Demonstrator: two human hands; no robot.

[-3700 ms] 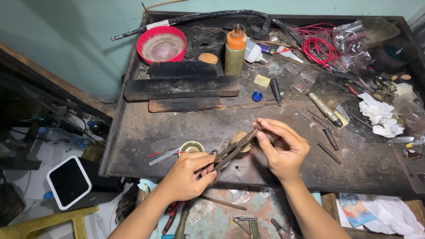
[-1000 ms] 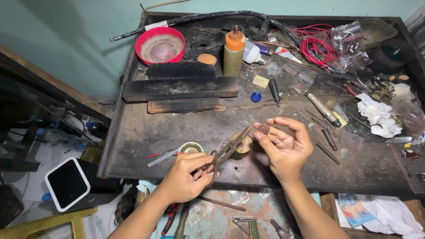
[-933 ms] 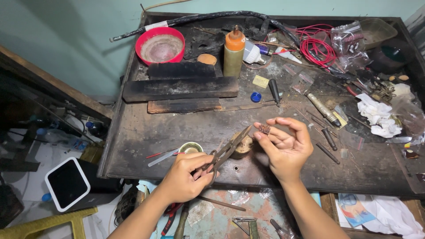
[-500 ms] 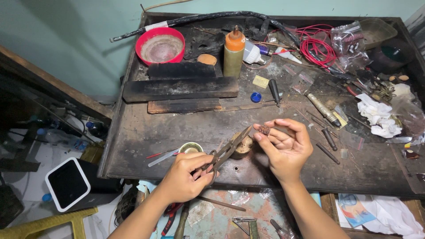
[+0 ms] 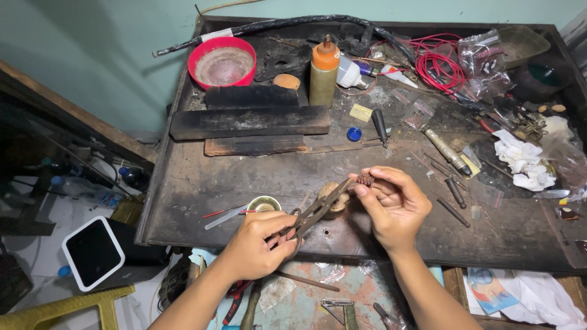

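My right hand [image 5: 394,205] pinches a small brown bead [image 5: 365,179] between thumb and fingertips, holding it just above the near middle of the workbench [image 5: 202,183]. My left hand [image 5: 257,244] is closed around the handles of rusty pliers [image 5: 318,211], whose tips reach up to the bead; I cannot tell whether they touch it. Just behind the pliers sit a small round tin [image 5: 263,205] and a wooden knob [image 5: 333,195]. Farther back lie dark wooden bars [image 5: 251,122], an orange-capped bottle [image 5: 323,73], a red bowl [image 5: 223,62], red wire [image 5: 437,67], and white cloth [image 5: 523,162] at the right.
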